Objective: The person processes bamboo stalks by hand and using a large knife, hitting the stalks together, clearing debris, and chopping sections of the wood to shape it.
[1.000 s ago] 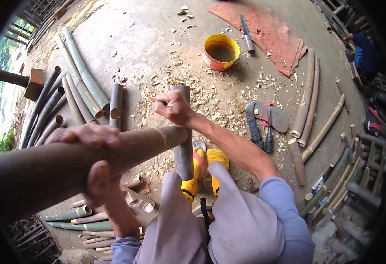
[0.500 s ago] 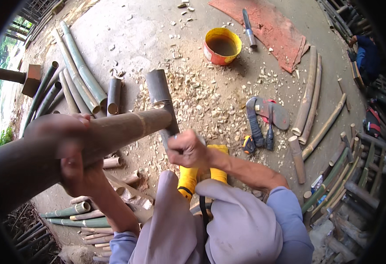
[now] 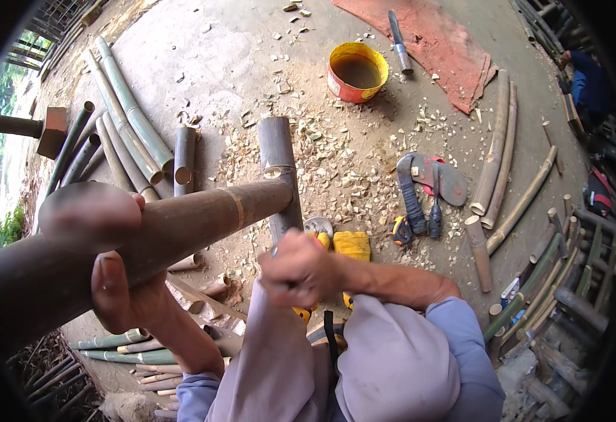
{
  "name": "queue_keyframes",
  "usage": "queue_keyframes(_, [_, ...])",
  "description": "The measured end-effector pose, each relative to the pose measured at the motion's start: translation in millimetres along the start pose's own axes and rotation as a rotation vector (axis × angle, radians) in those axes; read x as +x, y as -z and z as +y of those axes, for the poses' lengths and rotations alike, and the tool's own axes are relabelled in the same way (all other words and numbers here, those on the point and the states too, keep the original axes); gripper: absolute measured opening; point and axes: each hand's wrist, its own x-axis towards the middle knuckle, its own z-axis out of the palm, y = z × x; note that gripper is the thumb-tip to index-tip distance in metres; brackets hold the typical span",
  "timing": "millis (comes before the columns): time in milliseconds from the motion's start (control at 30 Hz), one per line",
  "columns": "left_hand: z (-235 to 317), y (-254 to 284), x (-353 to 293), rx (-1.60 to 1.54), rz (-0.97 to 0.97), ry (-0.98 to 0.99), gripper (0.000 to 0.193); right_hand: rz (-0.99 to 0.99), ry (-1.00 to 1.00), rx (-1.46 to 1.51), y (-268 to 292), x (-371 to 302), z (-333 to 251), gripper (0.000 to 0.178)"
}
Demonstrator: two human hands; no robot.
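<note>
I see left hand [image 3: 109, 276] gripping thick bamboo pole [image 3: 188, 219], right end against shorter bamboo piece [image 3: 275, 144]; right hand [image 3: 298, 271] closed nearer, contents unclear.

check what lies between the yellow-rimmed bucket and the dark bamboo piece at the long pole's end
Pale chips lie scattered on the ground between the bucket and bamboo piece, in the head view.

One head-worn fisheye view looks down from close above the knees [image 3: 396, 344] onto the ground [image 3: 227, 67] ahead.
</note>
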Motion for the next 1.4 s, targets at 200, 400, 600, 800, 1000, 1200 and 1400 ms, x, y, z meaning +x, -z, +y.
queue_keyframes(200, [7.4, -11.8, -3.7, 0.072, -0.07, -0.06, 0.05, 0.092, -0.174, -0.08, 0.5, -47.7, 51.7, 0.024])
queue_keyframes(400, [12.4, -8.7, -2.6, -0.019, -0.129, -0.035, 0.053, 0.31, 0.032, -0.099, 42.5, 62.8, 28.7, 0.031])
queue_keyframes(600, [12.6, -11.3, -2.2, 0.027, -0.118, -0.019, 0.052, 0.418, -0.224, -0.023, 45.7, 28.1, 72.5, 0.028])
queue_keyframes(800, [9.4, 3.9, 7.2, 0.059, -0.108, -0.079, 0.051, -0.178, -0.105, -0.134, -28.3, -67.3, 81.9, 0.025])
queue_keyframes(1000, [5.0, 12.8, -6.5, 0.051, -0.089, -0.033, 0.052, 0.347, 0.132, -0.05, 22.1, 43.4, 6.0, 0.027])
queue_keyframes(1200, [2.2, -3.2, -2.3, 0.05, -0.125, -0.038, 0.053, 0.329, -0.213, -0.211, 51.9, 53.7, 138.5, 0.031])
queue_keyframes(1400, [6.2, 13.6, -0.5, 0.121, -0.034, -0.039, 0.052, 0.118, 0.099, 0.063, 7.5, 32.6, 27.0, 0.025])
